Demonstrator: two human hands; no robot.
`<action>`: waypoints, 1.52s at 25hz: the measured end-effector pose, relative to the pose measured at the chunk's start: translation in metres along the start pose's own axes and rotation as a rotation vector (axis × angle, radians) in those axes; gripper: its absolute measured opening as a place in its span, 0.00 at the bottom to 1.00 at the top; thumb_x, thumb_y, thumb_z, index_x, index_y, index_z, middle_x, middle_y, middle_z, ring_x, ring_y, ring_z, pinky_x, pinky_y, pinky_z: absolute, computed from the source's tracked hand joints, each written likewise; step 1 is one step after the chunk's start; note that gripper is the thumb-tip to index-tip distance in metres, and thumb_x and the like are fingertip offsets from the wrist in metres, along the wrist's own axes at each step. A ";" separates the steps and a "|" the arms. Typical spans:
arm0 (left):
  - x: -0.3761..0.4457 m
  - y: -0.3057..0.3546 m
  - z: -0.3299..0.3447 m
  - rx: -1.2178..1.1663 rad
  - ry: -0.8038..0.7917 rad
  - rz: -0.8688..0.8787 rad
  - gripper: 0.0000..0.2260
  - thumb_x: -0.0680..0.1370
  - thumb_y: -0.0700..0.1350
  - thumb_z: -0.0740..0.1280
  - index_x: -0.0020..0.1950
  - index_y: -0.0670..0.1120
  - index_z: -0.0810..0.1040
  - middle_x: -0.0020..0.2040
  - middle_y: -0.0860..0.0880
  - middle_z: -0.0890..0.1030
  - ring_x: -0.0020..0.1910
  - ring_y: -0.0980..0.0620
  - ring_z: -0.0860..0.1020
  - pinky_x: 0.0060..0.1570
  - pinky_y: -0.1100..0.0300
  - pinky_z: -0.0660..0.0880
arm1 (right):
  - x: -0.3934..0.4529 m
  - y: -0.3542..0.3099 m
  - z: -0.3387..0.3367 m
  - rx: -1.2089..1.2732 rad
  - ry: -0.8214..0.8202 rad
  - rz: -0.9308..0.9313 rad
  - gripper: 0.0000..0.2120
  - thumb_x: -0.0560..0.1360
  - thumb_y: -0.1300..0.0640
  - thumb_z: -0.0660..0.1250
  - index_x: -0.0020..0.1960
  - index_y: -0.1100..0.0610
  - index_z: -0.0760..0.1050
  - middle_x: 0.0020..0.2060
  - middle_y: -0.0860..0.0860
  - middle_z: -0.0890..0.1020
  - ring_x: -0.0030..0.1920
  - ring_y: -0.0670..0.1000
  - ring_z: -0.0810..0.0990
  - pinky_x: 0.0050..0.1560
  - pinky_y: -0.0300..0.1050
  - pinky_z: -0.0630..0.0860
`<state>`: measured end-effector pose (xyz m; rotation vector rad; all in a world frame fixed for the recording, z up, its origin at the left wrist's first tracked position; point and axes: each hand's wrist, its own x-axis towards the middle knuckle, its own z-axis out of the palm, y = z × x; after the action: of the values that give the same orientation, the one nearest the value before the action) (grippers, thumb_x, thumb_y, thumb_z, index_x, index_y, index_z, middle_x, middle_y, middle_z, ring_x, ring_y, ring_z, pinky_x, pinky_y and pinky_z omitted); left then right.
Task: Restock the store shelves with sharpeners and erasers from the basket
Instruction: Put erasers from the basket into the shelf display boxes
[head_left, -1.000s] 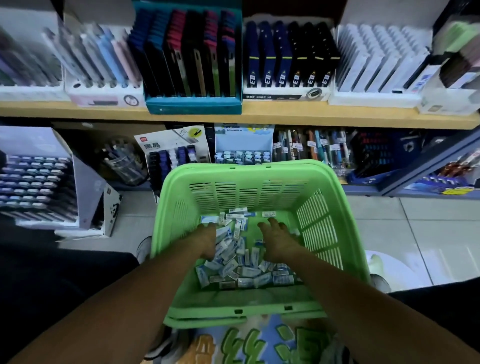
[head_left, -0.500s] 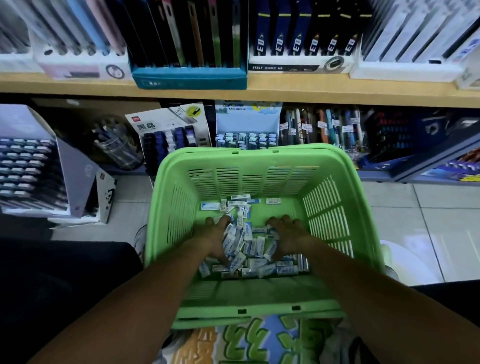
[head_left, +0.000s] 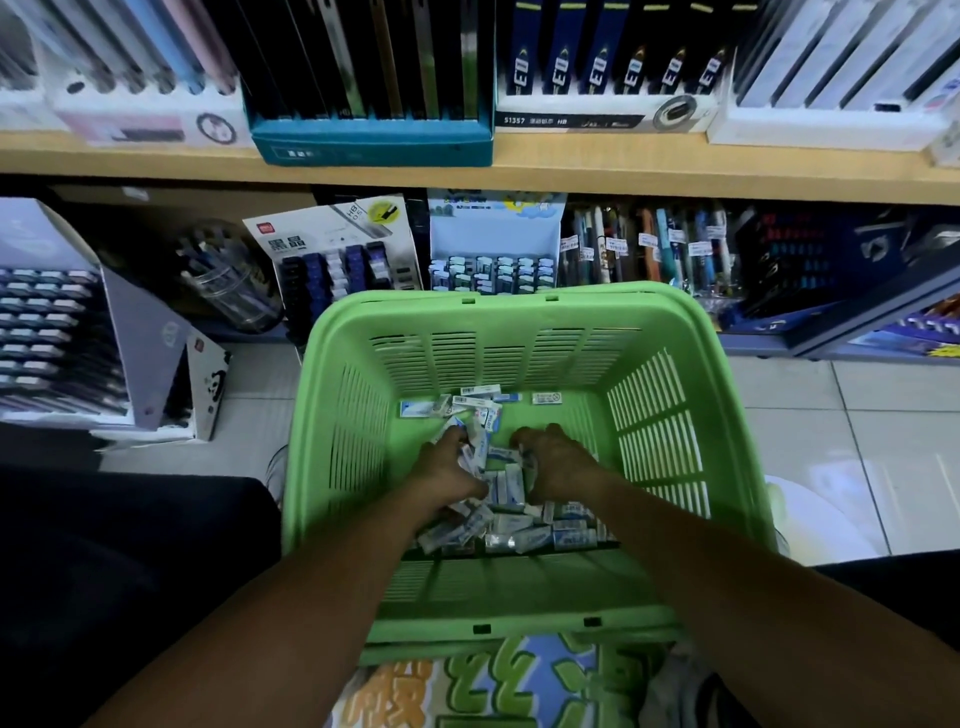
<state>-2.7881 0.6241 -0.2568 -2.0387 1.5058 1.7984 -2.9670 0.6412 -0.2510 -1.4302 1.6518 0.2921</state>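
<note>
A green slatted basket stands on the floor in front of the low shelf. A heap of small white-and-blue wrapped erasers lies on its bottom, with a few loose ones near the far wall. Both my hands are down in the heap. My left hand has its fingers curled around several erasers. My right hand curls over the pile from the other side, cupping erasers between the two hands. No sharpeners can be told apart.
A half-filled eraser display box stands on the low shelf just behind the basket, beside a lead-refill display and a clear pen jar. A wooden shelf edge runs above. A grey display stand is at left. Tiled floor lies right.
My hands have closed inward on the heap, gathering erasers between them. The view has tipped further down and nearer to the basket.
</note>
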 end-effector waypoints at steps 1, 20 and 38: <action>0.001 0.000 0.000 -0.111 0.000 -0.018 0.43 0.69 0.35 0.77 0.78 0.52 0.60 0.69 0.46 0.71 0.55 0.41 0.80 0.43 0.47 0.84 | 0.002 -0.001 -0.003 0.099 0.000 -0.005 0.37 0.65 0.65 0.79 0.70 0.50 0.69 0.66 0.57 0.70 0.62 0.61 0.76 0.58 0.51 0.79; 0.000 0.008 -0.019 -0.619 -0.090 -0.200 0.37 0.65 0.29 0.72 0.69 0.55 0.72 0.61 0.39 0.78 0.54 0.38 0.80 0.43 0.44 0.82 | -0.001 -0.012 -0.011 0.742 -0.215 0.181 0.32 0.72 0.68 0.70 0.70 0.43 0.71 0.63 0.51 0.75 0.62 0.56 0.74 0.62 0.60 0.76; -0.001 0.021 0.003 -0.652 -0.214 -0.137 0.25 0.72 0.29 0.72 0.63 0.52 0.75 0.55 0.41 0.82 0.52 0.39 0.82 0.56 0.36 0.78 | -0.011 -0.019 0.006 0.989 -0.198 -0.008 0.32 0.66 0.81 0.67 0.64 0.55 0.75 0.50 0.57 0.84 0.49 0.58 0.85 0.44 0.50 0.82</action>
<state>-2.8040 0.6150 -0.2454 -1.9987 0.7563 2.5791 -2.9480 0.6471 -0.2394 -0.6251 1.3110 -0.3525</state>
